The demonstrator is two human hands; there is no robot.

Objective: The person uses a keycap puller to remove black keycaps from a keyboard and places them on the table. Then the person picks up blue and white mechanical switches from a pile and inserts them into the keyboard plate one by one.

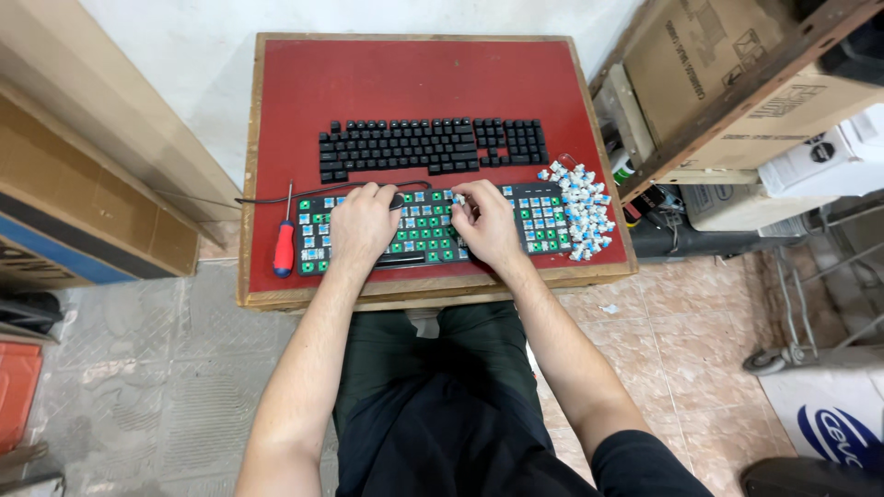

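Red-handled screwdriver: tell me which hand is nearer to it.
Left. The left hand rests on the stripped keyboard just right of the screwdriver; the right hand is farther right, past the keyboard's middle.

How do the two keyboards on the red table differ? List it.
The far keyboard carries black keycaps; the near keyboard is stripped, showing a green board and blue switches. The far keyboard lies untouched; the left hand and right hand rest on the near one, beside loose switches. Both lie flat and parallel.
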